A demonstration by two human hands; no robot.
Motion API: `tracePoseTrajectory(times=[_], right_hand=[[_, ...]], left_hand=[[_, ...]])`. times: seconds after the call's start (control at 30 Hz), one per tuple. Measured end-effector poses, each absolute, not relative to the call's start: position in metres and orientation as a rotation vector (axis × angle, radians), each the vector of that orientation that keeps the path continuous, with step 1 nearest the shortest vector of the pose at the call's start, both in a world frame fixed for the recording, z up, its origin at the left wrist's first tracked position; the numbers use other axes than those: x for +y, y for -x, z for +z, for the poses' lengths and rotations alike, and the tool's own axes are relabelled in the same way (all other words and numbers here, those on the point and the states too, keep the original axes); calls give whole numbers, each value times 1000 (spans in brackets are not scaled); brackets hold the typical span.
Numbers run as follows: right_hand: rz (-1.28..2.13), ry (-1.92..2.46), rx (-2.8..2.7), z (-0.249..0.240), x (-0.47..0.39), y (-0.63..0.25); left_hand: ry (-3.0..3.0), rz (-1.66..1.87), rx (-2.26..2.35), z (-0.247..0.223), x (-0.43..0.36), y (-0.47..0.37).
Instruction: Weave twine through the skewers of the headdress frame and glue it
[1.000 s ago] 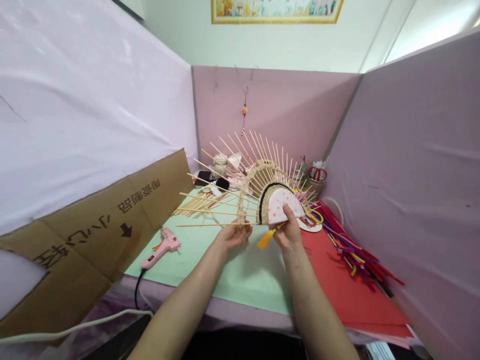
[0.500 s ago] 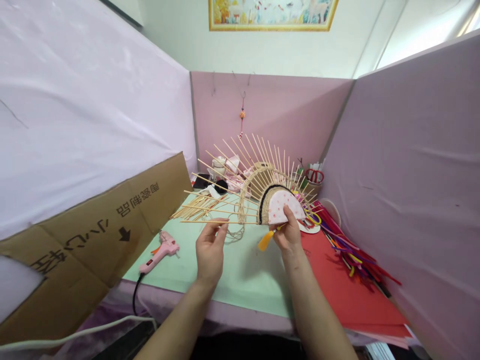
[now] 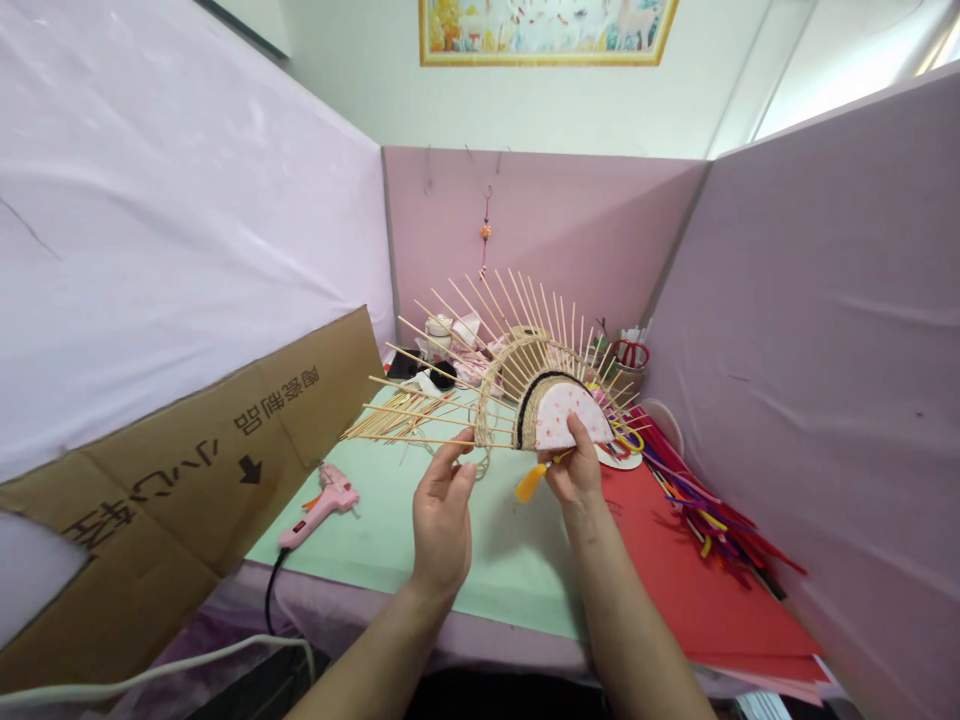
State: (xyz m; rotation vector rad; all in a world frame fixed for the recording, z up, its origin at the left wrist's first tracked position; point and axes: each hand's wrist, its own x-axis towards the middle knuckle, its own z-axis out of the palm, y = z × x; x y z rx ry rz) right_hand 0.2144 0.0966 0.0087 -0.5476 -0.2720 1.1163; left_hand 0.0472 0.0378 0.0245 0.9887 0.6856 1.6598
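A half-round fan (image 3: 574, 412) is held up over the table, with thin bare sticks spreading from it. Its centre is white with pink spots, edged by a band of tan twine and a black band. Farther out, a loose arc of twine (image 3: 491, 385) runs across the sticks. My right hand (image 3: 576, 475) grips the fan at its straight lower edge, thumb on the spotted face. A yellow tassel (image 3: 531, 484) dangles beside that hand. My left hand (image 3: 444, 510) has thumb and forefinger apart, the forefinger tip at the lowest stick near the twine's end.
A pink glue gun (image 3: 324, 508) lies at the left of the green mat (image 3: 360, 550), by a cardboard sheet (image 3: 225, 470). Loose sticks (image 3: 397, 418) lie behind. At right are red sheets (image 3: 675, 600), colourful pipe cleaners (image 3: 697, 500) and red-handled scissors (image 3: 630, 353).
My left hand has slid right along the lowest stick toward the twine arc, and its thumb has parted from the forefinger. My right hand stays on the fan.
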Motion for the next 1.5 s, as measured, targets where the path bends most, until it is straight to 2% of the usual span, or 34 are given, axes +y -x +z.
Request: tracePoseTrajectory(times=[0.6, 1.03, 1.37, 1.5], right_hand=[[1171, 499, -259, 6, 94, -202], [1175, 502, -255, 4, 96, -201], [1168, 544, -278, 2, 98, -204], [1179, 552, -264, 2, 99, -203]], left_hand=[[-549, 1780, 533, 36, 52, -56], [-745, 1711, 603, 26, 58, -45], [-989, 1445, 317, 16, 77, -7], [-902, 1610, 479, 25, 92, 5]])
